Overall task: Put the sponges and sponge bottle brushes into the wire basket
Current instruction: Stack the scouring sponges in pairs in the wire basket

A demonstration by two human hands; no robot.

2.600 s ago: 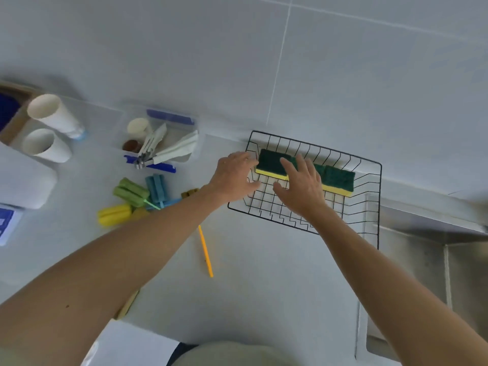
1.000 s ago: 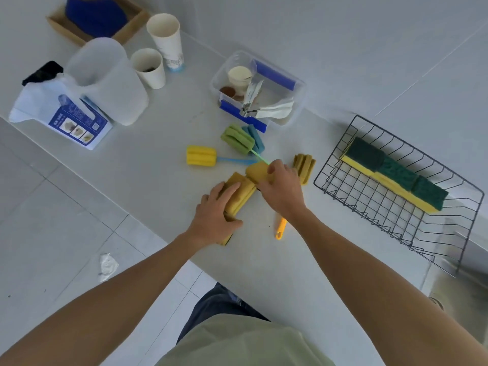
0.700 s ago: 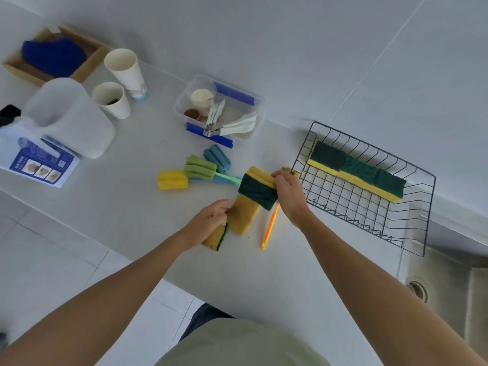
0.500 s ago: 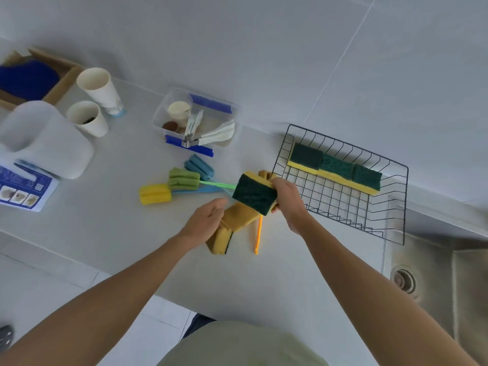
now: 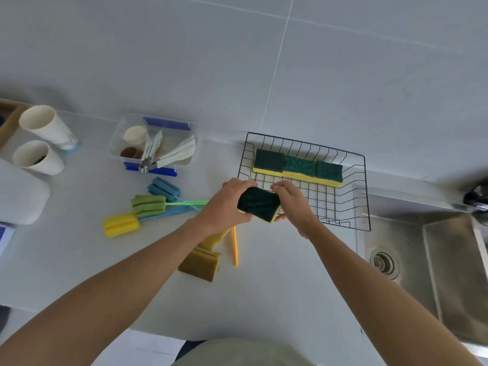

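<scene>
A green-and-yellow sponge point(image 5: 258, 204) is held between my left hand point(image 5: 227, 204) and my right hand point(image 5: 293, 204), just above the near left corner of the black wire basket point(image 5: 343, 220). A row of three green-topped sponges point(image 5: 298, 167) lies along the basket's far side. More yellow sponges point(image 5: 202, 262) lie on the counter under my left forearm, beside an orange brush handle point(image 5: 235, 247). Three sponge bottle brushes lie to the left: blue point(image 5: 163, 187), green point(image 5: 148, 204) and yellow point(image 5: 121, 224).
A clear plastic box point(image 5: 153, 146) with small items stands behind the brushes. Two paper cups point(image 5: 39, 143) and a white jug point(image 5: 21, 196) are at the far left. A steel sink point(image 5: 422, 260) with a drain lies right of the basket, the tiled wall behind.
Both hands have lifted one sponge off the stack on the counter and carried it right, up to the basket's near corner. The view has swung toward the basket and sink.
</scene>
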